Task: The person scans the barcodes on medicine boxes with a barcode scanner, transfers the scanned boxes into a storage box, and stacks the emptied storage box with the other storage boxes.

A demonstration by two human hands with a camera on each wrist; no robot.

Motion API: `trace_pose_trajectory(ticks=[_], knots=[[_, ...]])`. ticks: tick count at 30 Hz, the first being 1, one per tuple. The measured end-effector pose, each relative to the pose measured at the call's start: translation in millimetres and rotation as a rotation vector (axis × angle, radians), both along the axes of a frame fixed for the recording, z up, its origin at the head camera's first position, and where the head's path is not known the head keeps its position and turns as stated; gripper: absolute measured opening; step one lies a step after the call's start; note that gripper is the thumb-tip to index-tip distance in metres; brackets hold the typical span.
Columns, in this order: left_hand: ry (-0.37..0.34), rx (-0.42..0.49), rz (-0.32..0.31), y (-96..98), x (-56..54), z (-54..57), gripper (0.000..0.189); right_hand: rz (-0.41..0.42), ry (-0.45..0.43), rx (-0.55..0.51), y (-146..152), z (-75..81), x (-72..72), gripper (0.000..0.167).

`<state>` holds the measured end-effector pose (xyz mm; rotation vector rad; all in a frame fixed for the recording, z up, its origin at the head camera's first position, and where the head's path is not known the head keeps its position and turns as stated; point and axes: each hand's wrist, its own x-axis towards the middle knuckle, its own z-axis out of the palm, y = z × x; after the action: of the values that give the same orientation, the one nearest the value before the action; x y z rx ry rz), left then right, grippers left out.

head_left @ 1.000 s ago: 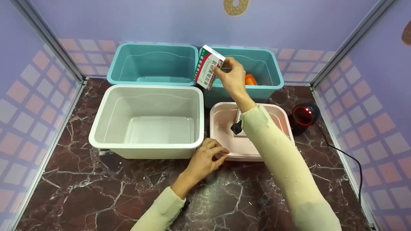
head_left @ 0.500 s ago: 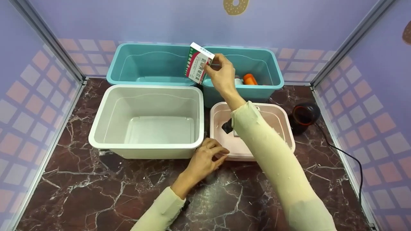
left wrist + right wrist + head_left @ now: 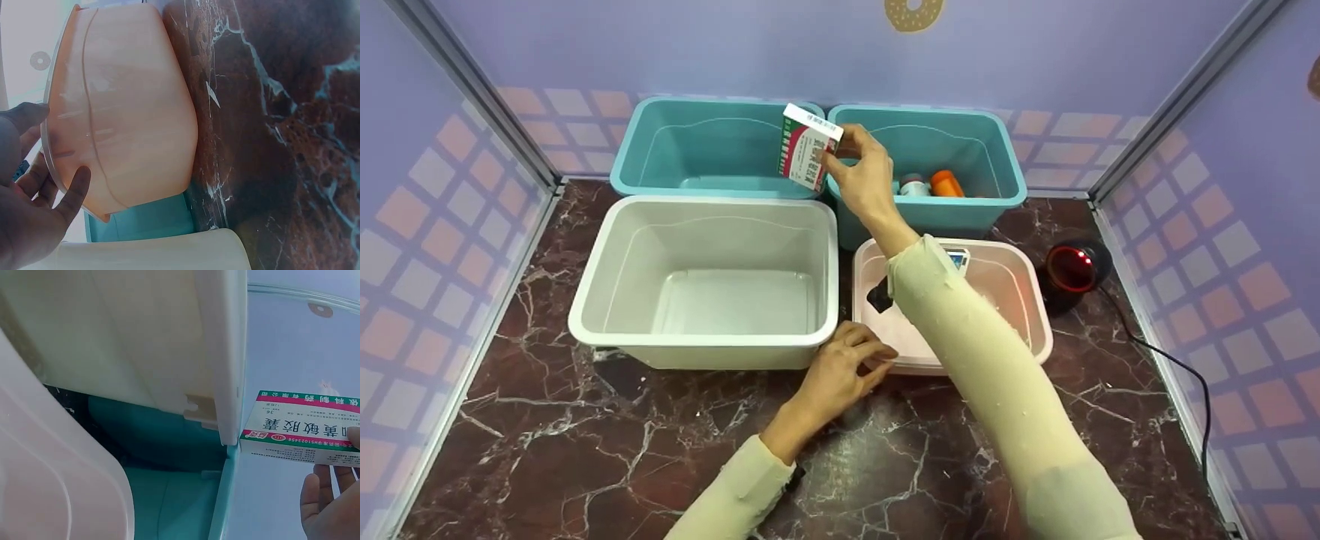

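My right hand (image 3: 870,176) pinches a white, green and red medicine box (image 3: 806,150) by its right edge. The box is tilted, held over the right end of the left teal bin (image 3: 626,150). In the right wrist view, the medicine box (image 3: 304,424) shows its printed face, with the thumb on it and fingers underneath. My left hand (image 3: 840,375) holds the near left corner of the pink bin (image 3: 1039,330). The left wrist view has that hand's fingers (image 3: 76,188) on both sides of the pink bin's rim (image 3: 53,84).
A white bin (image 3: 592,285) stands left of the pink one. The right teal bin (image 3: 1012,165) contains an orange bottle (image 3: 946,184) and a white bottle (image 3: 913,186). A flat item (image 3: 958,259) lies in the pink bin. A black device (image 3: 1072,270) with a red glow and cable stands right.
My right hand has carried the medicine box leftward, from between the teal bins to over the left one. The bottles behind the wrist have come into view. My left hand has stayed put.
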<state>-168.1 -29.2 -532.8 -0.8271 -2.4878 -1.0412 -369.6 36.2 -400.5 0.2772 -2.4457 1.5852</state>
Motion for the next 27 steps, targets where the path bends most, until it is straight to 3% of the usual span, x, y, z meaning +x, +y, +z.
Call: trace_pose_trajectory(ticks=[10,27], knots=[[0.024,0.015,-0.004,0.8,-1.1,-1.4,0.014,0.009,0.014,-0.006,-8.3,-0.5,-0.8,0.029],[0.001,-0.013,0.004,1.8,0.5,-1.1,0.012,0.019,0.016,0.049,-20.4,-4.7,-0.6,0.03]])
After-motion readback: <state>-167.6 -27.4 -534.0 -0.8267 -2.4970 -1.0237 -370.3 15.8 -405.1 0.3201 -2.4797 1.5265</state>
